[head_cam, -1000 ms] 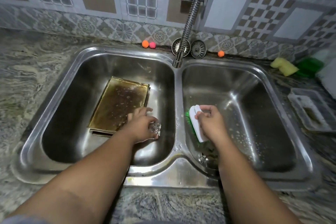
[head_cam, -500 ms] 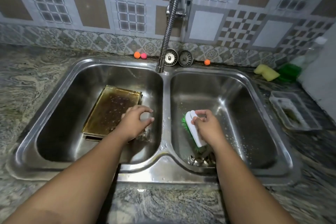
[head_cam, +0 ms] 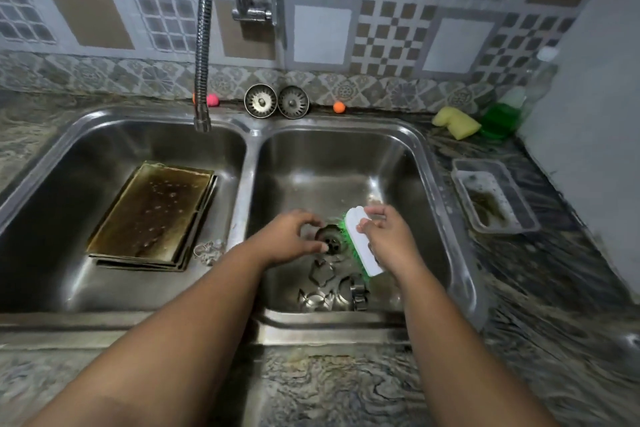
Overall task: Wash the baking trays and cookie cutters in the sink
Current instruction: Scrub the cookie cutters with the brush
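The job looked barely begun: the baking trays (head_cam: 152,215) lay stacked and brown in the left basin (head_cam: 69,253), one stray cutter (head_cam: 207,250) beside them, the other cookie cutters (head_cam: 325,291) low in the right basin (head_cam: 398,184). The right hand (head_cam: 388,239) gripped the brush (head_cam: 362,243). The left hand (head_cam: 291,239) curled over the drain (head_cam: 330,241); its hold I cannot tell. A second earlier it was by the trays

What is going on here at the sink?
A person is washing up. The right hand grips a green-bristled scrub brush in the right basin; the left hand curls above the drain, whether holding something I cannot tell. Cookie cutters lie nearby. Stained baking trays sit stacked in the left basin.
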